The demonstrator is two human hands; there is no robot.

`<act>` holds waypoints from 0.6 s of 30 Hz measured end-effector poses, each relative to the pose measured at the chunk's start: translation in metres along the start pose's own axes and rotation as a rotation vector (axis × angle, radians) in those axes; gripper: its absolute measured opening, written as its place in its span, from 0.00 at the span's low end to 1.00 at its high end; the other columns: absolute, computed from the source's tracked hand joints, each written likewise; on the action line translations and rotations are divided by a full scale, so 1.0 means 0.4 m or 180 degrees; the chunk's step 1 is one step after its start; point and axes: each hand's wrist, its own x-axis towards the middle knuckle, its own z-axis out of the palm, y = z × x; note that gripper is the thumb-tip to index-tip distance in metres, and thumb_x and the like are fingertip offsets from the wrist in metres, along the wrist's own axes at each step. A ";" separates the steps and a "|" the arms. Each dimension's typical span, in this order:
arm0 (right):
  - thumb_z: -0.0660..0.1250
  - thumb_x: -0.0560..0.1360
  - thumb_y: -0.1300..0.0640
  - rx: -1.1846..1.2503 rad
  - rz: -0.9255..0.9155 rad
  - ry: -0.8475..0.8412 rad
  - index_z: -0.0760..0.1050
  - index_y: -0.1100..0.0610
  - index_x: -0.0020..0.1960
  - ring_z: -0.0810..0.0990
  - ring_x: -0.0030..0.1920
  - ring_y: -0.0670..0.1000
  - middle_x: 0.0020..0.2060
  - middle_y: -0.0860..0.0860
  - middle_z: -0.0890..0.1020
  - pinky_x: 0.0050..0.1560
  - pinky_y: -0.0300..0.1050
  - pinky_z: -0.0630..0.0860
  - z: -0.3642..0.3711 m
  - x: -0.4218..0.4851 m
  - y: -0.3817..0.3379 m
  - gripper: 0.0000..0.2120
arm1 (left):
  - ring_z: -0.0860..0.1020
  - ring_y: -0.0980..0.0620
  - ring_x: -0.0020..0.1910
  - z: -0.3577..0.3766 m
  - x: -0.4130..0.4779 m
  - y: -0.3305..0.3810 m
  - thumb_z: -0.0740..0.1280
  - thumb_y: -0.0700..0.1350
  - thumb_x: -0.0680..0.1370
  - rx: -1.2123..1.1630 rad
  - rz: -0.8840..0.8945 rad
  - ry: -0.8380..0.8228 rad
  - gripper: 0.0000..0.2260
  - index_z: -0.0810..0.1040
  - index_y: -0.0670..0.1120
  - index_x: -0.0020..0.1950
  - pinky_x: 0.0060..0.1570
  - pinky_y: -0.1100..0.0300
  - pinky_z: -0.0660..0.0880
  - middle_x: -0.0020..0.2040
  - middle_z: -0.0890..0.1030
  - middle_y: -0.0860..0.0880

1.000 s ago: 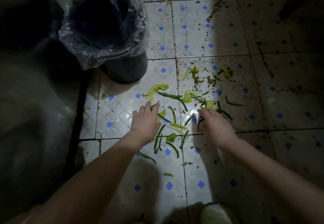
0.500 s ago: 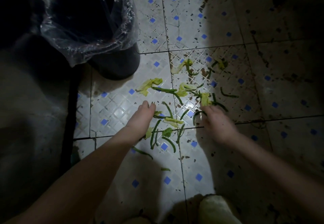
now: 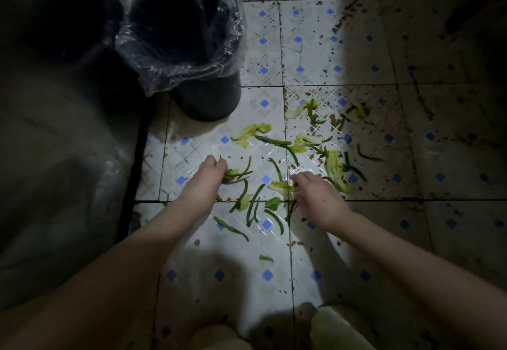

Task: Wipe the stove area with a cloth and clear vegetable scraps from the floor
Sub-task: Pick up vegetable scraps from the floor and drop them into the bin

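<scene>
On the tiled floor point(image 3: 247, 275), in a patch of light between my two arms, the vegetable scraps point(image 3: 255, 203) lay scattered: thin green strips point(image 3: 276, 170) and pale yellow-green leaf pieces point(image 3: 336, 168). They spread from near my wrists up toward the far tiles, and one leaf point(image 3: 251, 131) lay near the foot of the bin point(image 3: 208, 97). The bin stood upright to my upper left, dark, with a clear plastic liner point(image 3: 153, 59) folded out over its rim.

My left hand point(image 3: 208, 179) was down at the left edge of the mess. Its grip was pinched together, fingertips bunched on a few green strips that trailed out to the right from under them.

My right hand point(image 3: 318, 198) was low on the right side of the pile, back of the hand up, fingers curled down onto a pale leaf piece point(image 3: 279, 185) and the strips beside it. The fingertips were hidden among the scraps, so I could not tell whether that grip had clamped on anything or only touched it.

The tiles were white with small blue diamonds and spotted with dark dirt, heavier to the right. The edges of the view lay in deep shadow.
</scene>
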 end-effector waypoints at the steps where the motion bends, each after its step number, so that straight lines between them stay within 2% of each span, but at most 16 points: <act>1: 0.60 0.76 0.62 -0.0016 -0.0082 -0.0021 0.64 0.56 0.72 0.71 0.64 0.55 0.66 0.54 0.71 0.62 0.46 0.68 0.007 0.005 -0.008 0.24 | 0.71 0.47 0.46 0.000 -0.012 -0.008 0.62 0.29 0.73 -0.0001 -0.0020 0.0002 0.15 0.68 0.44 0.56 0.44 0.57 0.72 0.53 0.68 0.44; 4: 0.64 0.75 0.55 -0.0080 -0.0218 -0.0083 0.62 0.55 0.72 0.69 0.66 0.56 0.68 0.54 0.69 0.65 0.49 0.68 0.030 0.020 -0.029 0.27 | 0.69 0.48 0.46 0.003 -0.044 -0.029 0.62 0.28 0.72 0.0006 -0.0055 -0.0020 0.17 0.68 0.43 0.56 0.42 0.59 0.67 0.52 0.68 0.44; 6: 0.67 0.73 0.49 -0.0096 -0.0219 -0.0185 0.60 0.53 0.73 0.66 0.69 0.57 0.70 0.54 0.65 0.68 0.52 0.65 0.043 0.029 -0.041 0.32 | 0.69 0.48 0.46 0.004 -0.059 -0.040 0.62 0.26 0.70 -0.0002 -0.0106 -0.0061 0.18 0.68 0.43 0.56 0.41 0.58 0.66 0.53 0.68 0.44; 9: 0.69 0.69 0.39 -0.0203 -0.0142 -0.0492 0.51 0.49 0.75 0.53 0.76 0.57 0.76 0.56 0.53 0.73 0.57 0.53 0.066 0.035 -0.055 0.43 | 0.72 0.46 0.48 0.003 -0.076 -0.042 0.63 0.27 0.71 -0.0034 -0.0158 -0.0095 0.19 0.68 0.43 0.56 0.42 0.58 0.68 0.53 0.68 0.44; 11: 0.69 0.68 0.36 -0.0266 -0.0096 -0.0643 0.47 0.48 0.76 0.47 0.77 0.57 0.77 0.56 0.47 0.74 0.58 0.48 0.083 0.037 -0.059 0.47 | 0.72 0.47 0.48 0.002 -0.086 -0.040 0.64 0.28 0.71 -0.0032 -0.0153 -0.0070 0.18 0.68 0.44 0.57 0.42 0.58 0.69 0.54 0.68 0.45; 13: 0.69 0.70 0.40 -0.0371 -0.0109 -0.0634 0.48 0.50 0.76 0.48 0.77 0.58 0.77 0.57 0.47 0.74 0.57 0.50 0.093 0.038 -0.064 0.45 | 0.70 0.49 0.46 0.001 -0.096 -0.037 0.63 0.28 0.72 -0.0052 -0.0143 -0.0051 0.17 0.68 0.44 0.56 0.43 0.58 0.71 0.54 0.68 0.45; 16: 0.68 0.73 0.53 -0.0420 -0.0312 -0.0299 0.59 0.56 0.72 0.62 0.70 0.59 0.71 0.58 0.60 0.70 0.51 0.63 0.094 0.041 -0.070 0.31 | 0.69 0.50 0.46 -0.004 -0.102 -0.032 0.62 0.28 0.73 -0.0086 -0.0133 -0.0022 0.17 0.68 0.44 0.56 0.45 0.57 0.72 0.54 0.68 0.45; 18: 0.65 0.73 0.64 -0.0315 -0.0435 -0.0198 0.65 0.59 0.69 0.67 0.65 0.57 0.67 0.57 0.65 0.64 0.47 0.68 0.088 0.041 -0.076 0.24 | 0.69 0.51 0.46 -0.007 -0.105 -0.031 0.62 0.28 0.73 -0.0106 -0.0122 0.0005 0.17 0.68 0.45 0.56 0.44 0.58 0.72 0.54 0.68 0.46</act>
